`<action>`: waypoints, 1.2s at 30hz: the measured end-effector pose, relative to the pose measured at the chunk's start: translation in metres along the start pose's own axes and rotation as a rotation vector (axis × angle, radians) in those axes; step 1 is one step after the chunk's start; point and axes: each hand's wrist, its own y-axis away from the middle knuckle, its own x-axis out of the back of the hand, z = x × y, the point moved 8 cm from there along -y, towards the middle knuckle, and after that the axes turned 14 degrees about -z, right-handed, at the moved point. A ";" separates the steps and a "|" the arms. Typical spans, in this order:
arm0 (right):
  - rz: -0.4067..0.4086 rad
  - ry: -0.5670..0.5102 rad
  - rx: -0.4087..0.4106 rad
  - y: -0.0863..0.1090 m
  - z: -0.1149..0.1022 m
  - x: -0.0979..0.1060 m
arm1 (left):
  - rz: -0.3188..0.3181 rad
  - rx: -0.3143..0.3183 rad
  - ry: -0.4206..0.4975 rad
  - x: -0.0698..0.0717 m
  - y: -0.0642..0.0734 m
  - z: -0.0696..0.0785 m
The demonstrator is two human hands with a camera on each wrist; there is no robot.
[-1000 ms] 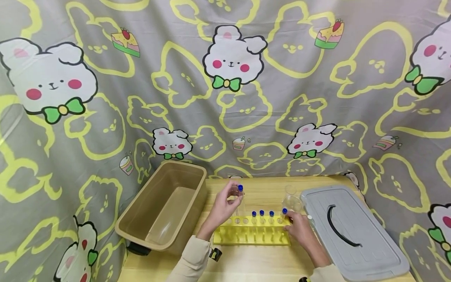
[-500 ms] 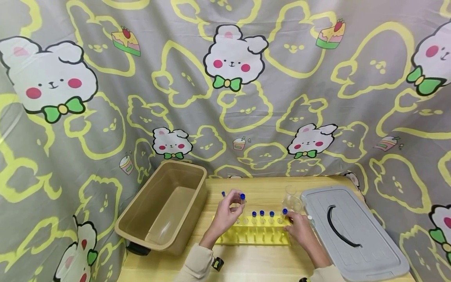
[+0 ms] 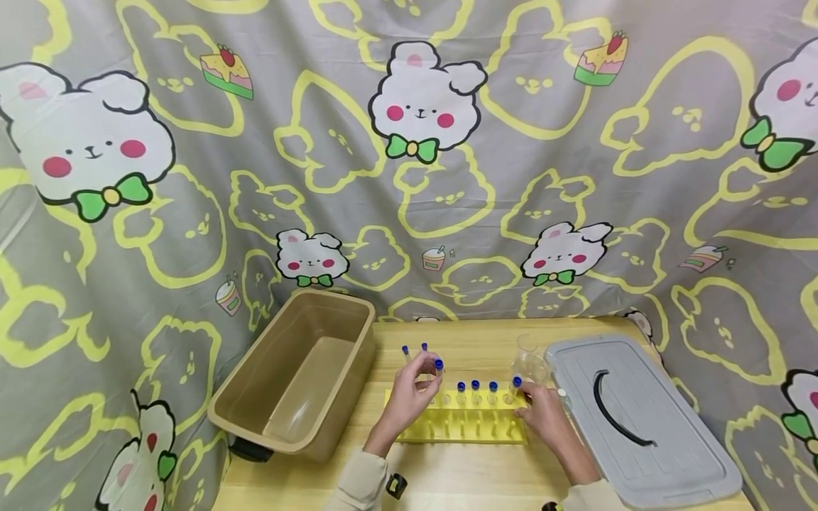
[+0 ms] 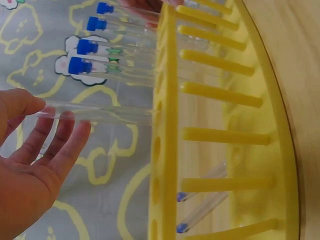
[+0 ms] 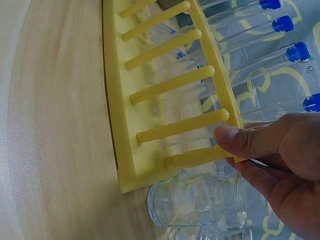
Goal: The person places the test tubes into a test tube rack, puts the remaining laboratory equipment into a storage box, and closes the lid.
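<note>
My left hand (image 3: 409, 397) pinches a clear test tube with a blue cap (image 3: 439, 364) between thumb and fingers. In the left wrist view, that tube's far end (image 4: 135, 116) meets the top bar of a yellow test tube rack (image 4: 165, 190). My right hand (image 3: 543, 413) grips the rack's right end, thumb (image 5: 234, 137) on the near side of the top bar. Several blue-capped tubes stand in the rack's right half, including one (image 3: 493, 387) left of my right hand. On the table behind the rack lie two more capped tubes (image 4: 202, 212).
A brown storage bin (image 3: 287, 397) stands at the left. At the right lies a grey lid (image 3: 645, 419) with a black handle. Clear glassware (image 3: 529, 365) is behind the rack's right end, close to the lid. A patterned curtain (image 3: 447, 213) surrounds the wooden table (image 3: 460, 475).
My left hand has lowered the test tube toward the rack and shifted slightly right. The two tubes lying behind it have come into view. My right hand stays on the rack.
</note>
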 end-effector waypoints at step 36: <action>0.008 0.020 0.017 -0.001 0.002 0.002 | -0.018 0.026 -0.008 -0.021 0.012 -0.032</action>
